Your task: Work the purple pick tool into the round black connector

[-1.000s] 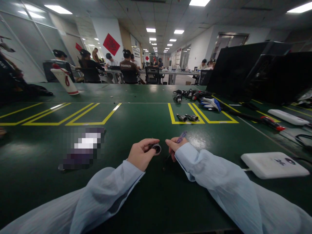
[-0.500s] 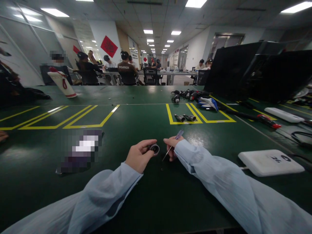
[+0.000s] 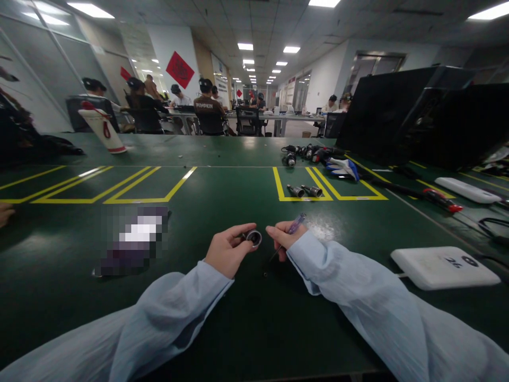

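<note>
Between the thumb and fingers of my left hand (image 3: 226, 249) is a round metal socket-like part (image 3: 254, 238), its hollow end facing me. My right hand (image 3: 285, 237) is closed around a small screwdriver (image 3: 296, 225) with a clear purplish handle. The thin shaft slants down to the left, and its tip is at or very near a tiny dark ring-shaped piece (image 3: 265, 274) on the green table; I cannot tell whether they touch. Farther back, two similar metal parts (image 3: 296, 191) with thin stems lie inside a yellow-taped box.
A white numbered box (image 3: 445, 268) sits at the right, with a red-handled tool (image 3: 441, 199) behind it. Blue-and-white gloves (image 3: 342, 168) and dark cabled parts (image 3: 306, 154) lie at the back. A blurred purple packet (image 3: 135, 241) is at left; another person's hand (image 3: 5, 213) shows at the left edge.
The screwdriver tip has moved down toward the tiny ring-shaped piece, and its handle has tilted rightward. My left hand has raised the metal part slightly. The view has shifted a little.
</note>
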A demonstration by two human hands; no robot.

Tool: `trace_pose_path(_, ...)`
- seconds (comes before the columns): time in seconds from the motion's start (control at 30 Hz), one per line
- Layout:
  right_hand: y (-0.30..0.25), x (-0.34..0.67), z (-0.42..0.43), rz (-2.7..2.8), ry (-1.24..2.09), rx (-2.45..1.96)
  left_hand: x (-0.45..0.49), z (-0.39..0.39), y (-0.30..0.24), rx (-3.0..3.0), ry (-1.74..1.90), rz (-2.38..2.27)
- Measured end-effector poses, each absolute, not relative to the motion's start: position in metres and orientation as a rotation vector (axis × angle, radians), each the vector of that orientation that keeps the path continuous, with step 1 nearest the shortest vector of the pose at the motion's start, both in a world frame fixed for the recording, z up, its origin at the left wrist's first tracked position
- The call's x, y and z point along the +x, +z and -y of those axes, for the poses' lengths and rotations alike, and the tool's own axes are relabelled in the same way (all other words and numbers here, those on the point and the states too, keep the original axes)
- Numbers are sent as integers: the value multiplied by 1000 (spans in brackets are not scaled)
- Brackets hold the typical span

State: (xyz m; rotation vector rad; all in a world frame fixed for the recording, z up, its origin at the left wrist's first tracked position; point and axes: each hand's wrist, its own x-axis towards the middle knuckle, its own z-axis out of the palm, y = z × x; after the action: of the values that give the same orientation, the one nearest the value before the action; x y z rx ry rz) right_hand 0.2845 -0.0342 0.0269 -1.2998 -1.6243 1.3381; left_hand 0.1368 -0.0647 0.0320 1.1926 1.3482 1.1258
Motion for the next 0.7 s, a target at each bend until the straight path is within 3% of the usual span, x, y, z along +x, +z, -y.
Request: trace_pose_path(0.7,20,278,45,1821,1304,-1253,138,67,33,1179,1128,-1320)
